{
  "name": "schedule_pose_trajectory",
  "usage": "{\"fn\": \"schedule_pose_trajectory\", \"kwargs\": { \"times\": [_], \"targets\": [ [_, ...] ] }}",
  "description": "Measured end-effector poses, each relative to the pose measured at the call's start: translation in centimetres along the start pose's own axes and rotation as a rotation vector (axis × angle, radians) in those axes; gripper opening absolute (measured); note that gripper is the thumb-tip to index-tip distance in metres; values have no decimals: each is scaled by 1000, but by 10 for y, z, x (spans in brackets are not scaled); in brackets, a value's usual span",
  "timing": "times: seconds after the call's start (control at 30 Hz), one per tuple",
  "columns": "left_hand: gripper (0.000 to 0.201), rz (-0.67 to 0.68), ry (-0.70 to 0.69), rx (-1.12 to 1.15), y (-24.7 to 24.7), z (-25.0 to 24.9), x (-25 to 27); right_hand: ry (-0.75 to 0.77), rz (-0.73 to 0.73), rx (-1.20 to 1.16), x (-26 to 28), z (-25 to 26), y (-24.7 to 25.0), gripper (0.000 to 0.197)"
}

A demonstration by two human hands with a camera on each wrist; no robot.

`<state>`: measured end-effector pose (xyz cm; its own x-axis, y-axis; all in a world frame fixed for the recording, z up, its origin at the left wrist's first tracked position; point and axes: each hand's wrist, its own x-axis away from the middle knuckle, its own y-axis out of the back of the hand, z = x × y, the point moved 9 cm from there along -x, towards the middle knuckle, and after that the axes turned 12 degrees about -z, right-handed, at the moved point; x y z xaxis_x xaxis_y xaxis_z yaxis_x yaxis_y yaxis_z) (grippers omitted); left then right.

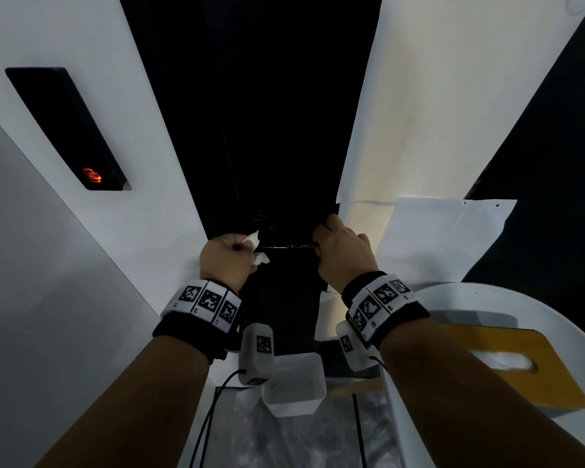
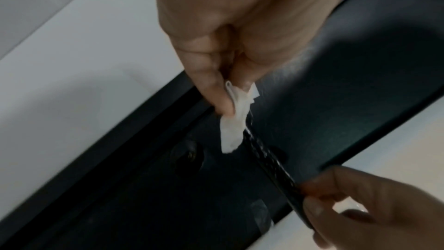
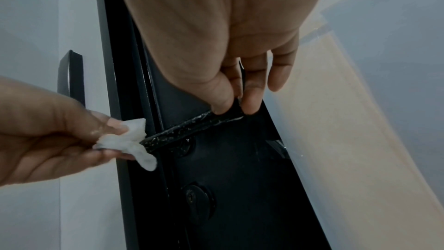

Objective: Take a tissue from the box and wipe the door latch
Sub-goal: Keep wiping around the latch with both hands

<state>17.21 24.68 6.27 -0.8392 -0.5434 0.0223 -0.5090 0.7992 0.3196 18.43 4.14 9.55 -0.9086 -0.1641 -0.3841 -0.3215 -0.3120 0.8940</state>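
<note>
While the right hand (image 3: 235, 75) pinches the free end of the black door handle (image 3: 192, 126) between thumb and fingers, the left hand (image 3: 48, 136) grips a crumpled white tissue (image 3: 134, 145) pressed against the handle's other end, near the dark door's (image 3: 240, 187) edge. A round keyhole (image 3: 197, 199) sits below. The yellow tissue box (image 1: 520, 363) rests on a white round table (image 1: 487, 292) at right.

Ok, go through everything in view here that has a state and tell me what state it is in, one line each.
Left hand: pinches the tissue at the handle's near end.
Tissue: crumpled, touching the door handle.
Right hand: grip pinching the handle's far end.
Door handle: roughly level in the head view, flecked with pale marks.
Card reader: on the wall, red symbol lit.
Tissue box: slot on top showing tissue.
</note>
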Motion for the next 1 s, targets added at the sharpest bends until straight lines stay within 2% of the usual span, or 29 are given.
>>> {"fn": "schedule_pose_trajectory", "kwargs": {
  "times": [0.07, 0.23, 0.33, 0.43, 0.5, 0.57, 0.83, 0.93, 1.0],
  "targets": [
    [16, -25, -38, -27, 11, -3, -1, -2, 3, -3, 0, 0, 0, 26],
    [18, -252, -370, -183, 33, -51, -1, -10, 12, -12, -1, 0, 0, 28],
    [23, -289, -479, -174, 29, -72, 9, -4, 15, -8, 0, 0, 0, 27],
    [37, -177, -416, -177, 9, -60, 6, -3, 18, -6, 0, 0, 0, 27],
    [31, -99, -439, -304, -6, -50, 2, -2, 16, -8, 0, 0, 0, 27],
    [18, -86, -490, -382, -12, -46, 0, -1, 16, -11, 0, -1, 0, 27],
    [19, -55, -512, -497, -18, -65, -5, 6, 11, -13, 0, 0, 1, 26],
    [26, 51, -516, -603, -22, -66, -3, 11, 4, -17, 0, -1, 0, 26],
    [23, 52, -471, -584, -14, -68, -5, 14, 6, -17, 0, -1, -1, 26]
  ]
}}
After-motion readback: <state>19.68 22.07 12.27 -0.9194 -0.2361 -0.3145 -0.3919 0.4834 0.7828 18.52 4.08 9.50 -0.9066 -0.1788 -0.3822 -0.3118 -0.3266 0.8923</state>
